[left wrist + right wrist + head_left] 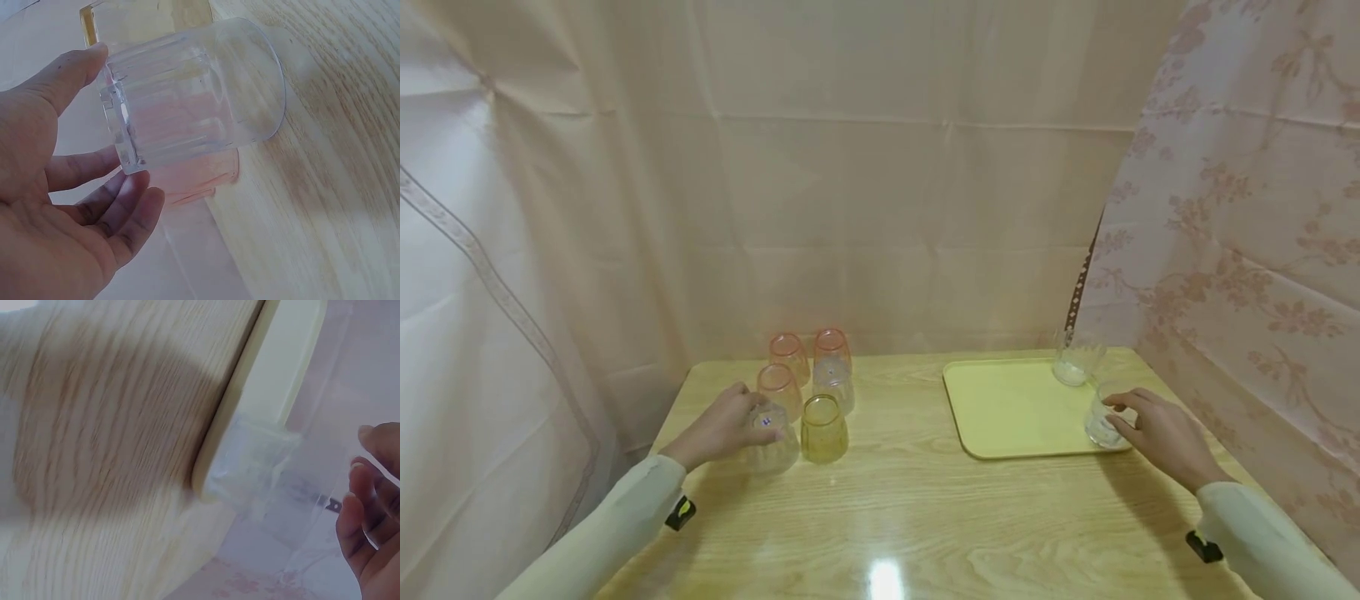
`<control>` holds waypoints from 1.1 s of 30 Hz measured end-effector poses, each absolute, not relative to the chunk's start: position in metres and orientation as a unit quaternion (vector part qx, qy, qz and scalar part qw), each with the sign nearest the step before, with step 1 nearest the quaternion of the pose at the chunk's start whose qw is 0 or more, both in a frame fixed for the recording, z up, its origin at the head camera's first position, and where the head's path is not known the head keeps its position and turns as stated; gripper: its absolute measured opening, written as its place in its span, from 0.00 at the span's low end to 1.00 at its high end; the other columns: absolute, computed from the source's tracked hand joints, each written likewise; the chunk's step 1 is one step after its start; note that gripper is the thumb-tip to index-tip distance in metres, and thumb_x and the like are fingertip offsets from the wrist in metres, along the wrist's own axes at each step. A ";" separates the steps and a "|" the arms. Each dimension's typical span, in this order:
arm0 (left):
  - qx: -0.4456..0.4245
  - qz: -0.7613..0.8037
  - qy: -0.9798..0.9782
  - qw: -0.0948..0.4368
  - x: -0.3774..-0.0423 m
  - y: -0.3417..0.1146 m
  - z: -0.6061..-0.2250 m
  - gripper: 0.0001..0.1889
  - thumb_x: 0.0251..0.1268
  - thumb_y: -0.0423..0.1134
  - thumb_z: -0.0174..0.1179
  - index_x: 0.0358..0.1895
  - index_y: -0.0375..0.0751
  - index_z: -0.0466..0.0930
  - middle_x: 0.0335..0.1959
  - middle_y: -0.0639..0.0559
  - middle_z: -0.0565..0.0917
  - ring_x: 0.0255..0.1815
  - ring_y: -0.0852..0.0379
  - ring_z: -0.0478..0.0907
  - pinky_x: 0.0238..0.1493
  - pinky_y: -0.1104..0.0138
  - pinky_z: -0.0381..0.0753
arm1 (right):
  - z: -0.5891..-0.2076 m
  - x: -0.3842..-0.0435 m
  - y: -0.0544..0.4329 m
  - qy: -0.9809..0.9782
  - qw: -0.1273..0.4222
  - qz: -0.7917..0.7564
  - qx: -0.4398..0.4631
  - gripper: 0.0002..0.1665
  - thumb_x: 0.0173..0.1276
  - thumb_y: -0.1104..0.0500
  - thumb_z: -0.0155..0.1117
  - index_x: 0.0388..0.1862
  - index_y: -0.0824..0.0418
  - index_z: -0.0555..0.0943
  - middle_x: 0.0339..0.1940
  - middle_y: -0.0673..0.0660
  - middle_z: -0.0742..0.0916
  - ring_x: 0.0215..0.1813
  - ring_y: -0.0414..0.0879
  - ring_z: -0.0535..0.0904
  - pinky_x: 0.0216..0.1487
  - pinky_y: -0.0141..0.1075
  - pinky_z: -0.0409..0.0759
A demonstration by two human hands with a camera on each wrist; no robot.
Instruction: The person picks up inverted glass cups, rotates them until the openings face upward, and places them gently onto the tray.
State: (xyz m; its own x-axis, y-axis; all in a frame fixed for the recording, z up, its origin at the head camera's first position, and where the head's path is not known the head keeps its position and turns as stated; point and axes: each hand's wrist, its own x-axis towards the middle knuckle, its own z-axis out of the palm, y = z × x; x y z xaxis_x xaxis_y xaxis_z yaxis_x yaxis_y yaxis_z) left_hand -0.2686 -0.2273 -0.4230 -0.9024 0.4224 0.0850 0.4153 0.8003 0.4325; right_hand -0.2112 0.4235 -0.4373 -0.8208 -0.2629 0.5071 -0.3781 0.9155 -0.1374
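In the head view my left hand grips an upside-down clear cup by its raised base. The left wrist view shows the thumb and a finger on opposite edges of that clear cup's base. An amber cup and a pink cup stand close beside it. At the right, my right hand is at the rim of an upright clear cup on the yellow tray. The right wrist view shows its loosely bent fingers beyond that cup's faint upper edge, thumb apart.
Another upright clear cup stands at the tray's back right. Behind the left hand, two further pink cups and a clear cup stand upside down on the wooden table. Fabric curtains hang around the table.
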 end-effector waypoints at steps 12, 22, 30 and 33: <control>0.230 0.211 0.950 0.006 -0.271 -0.225 -0.417 0.35 0.56 0.50 0.77 0.57 0.23 0.81 0.45 0.40 0.81 0.42 0.49 0.75 0.46 0.52 0.78 | -0.434 -0.214 0.394 -0.942 0.231 0.157 0.183 0.14 0.64 0.64 0.76 0.49 0.63 0.87 0.37 0.51 0.86 0.24 0.31 0.67 0.22 0.31 0.69; 0.225 0.210 0.951 0.015 -0.271 -0.226 -0.418 0.35 0.57 0.50 0.77 0.57 0.22 0.80 0.45 0.39 0.80 0.41 0.50 0.75 0.45 0.53 0.79 | -0.445 -0.217 0.370 -0.946 0.186 0.192 0.185 0.13 0.67 0.61 0.75 0.50 0.60 0.87 0.33 0.45 0.84 0.22 0.32 0.67 0.21 0.31 0.68; 0.225 0.209 0.952 0.017 -0.271 -0.225 -0.417 0.35 0.57 0.51 0.76 0.57 0.23 0.80 0.46 0.38 0.80 0.42 0.49 0.77 0.46 0.52 0.80 | -0.444 -0.214 0.349 -0.937 0.175 0.231 0.194 0.14 0.69 0.58 0.73 0.51 0.59 0.87 0.38 0.48 0.88 0.23 0.33 0.71 0.21 0.32 0.70; 0.226 0.208 0.951 0.017 -0.271 -0.225 -0.417 0.36 0.57 0.51 0.76 0.57 0.23 0.80 0.47 0.36 0.81 0.43 0.48 0.78 0.47 0.50 0.80 | -0.442 -0.214 0.341 -0.933 0.164 0.254 0.194 0.14 0.70 0.57 0.72 0.52 0.58 0.86 0.39 0.48 0.88 0.24 0.34 0.73 0.21 0.32 0.70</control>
